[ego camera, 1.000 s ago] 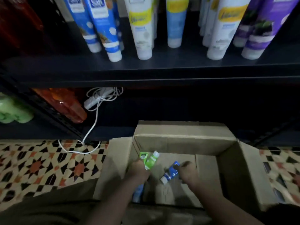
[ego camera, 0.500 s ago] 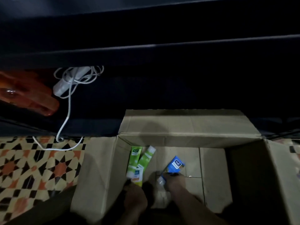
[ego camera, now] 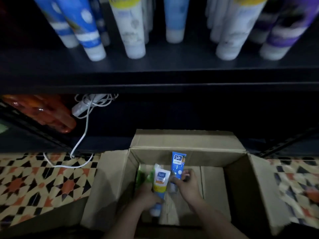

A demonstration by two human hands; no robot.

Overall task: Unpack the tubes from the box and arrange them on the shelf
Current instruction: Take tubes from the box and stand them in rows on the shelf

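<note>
Hands work inside the open cardboard box (ego camera: pixel 186 140) at the lower centre of the frame. Left hand (ego camera: pixel 146 195) is curled around a bunch of tubes: a white and yellow tube (ego camera: pixel 160 180) and blurred green tubes (ego camera: pixel 143 175) just left of it. Right hand (ego camera: pixel 188 185) grips a blue tube (ego camera: pixel 177 165), held upright with its crimped end up. Across the top of the frame, the dark shelf (ego camera: pixel 155 66) carries rows of standing tubes (ego camera: pixel 131 30). A white cable (ego camera: pixel 82 135) hangs at left over the patterned floor (ego camera: pixel 43 183).
</note>
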